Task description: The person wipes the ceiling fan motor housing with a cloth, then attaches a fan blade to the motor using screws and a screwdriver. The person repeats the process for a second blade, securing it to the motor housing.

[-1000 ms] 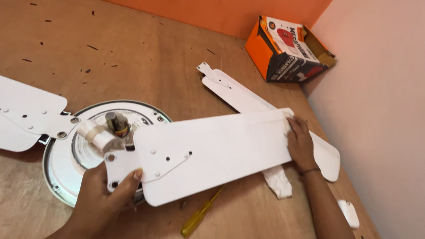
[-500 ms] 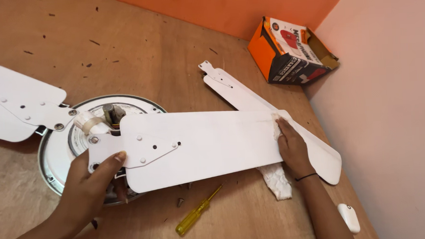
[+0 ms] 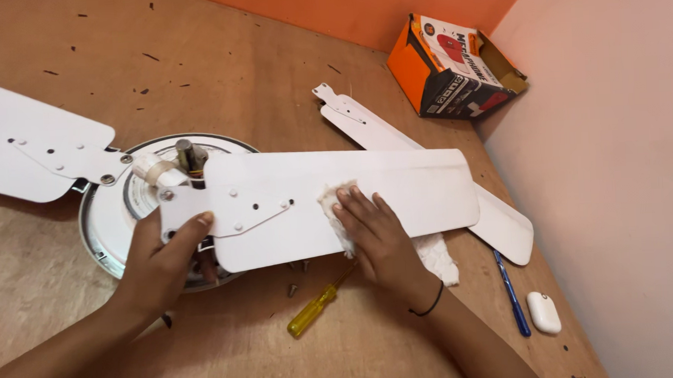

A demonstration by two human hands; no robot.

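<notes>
A white ceiling fan motor [image 3: 111,221] lies on a wooden floor. A white fan blade [image 3: 397,186] stretches from the motor to the right. My left hand [image 3: 165,257] grips the blade's bracket end, thumb on top, beside the motor. My right hand [image 3: 372,233] presses a white cloth [image 3: 337,208] flat on the middle of the blade; more of the cloth hangs out under my wrist. Another blade [image 3: 24,142] is attached at the motor's left. A third, loose blade [image 3: 364,123] lies behind on the floor.
A yellow-handled screwdriver [image 3: 319,307] and a few loose screws [image 3: 292,289] lie near the blade's front edge. A blue pen [image 3: 511,295] and a small white case [image 3: 544,312] rest by the pale wall at right. An orange and black box [image 3: 452,67] stands in the corner.
My right hand has moved from the blade's far right end to its middle, bringing the cloth onto the blade. The left hand keeps its hold on the bracket end.
</notes>
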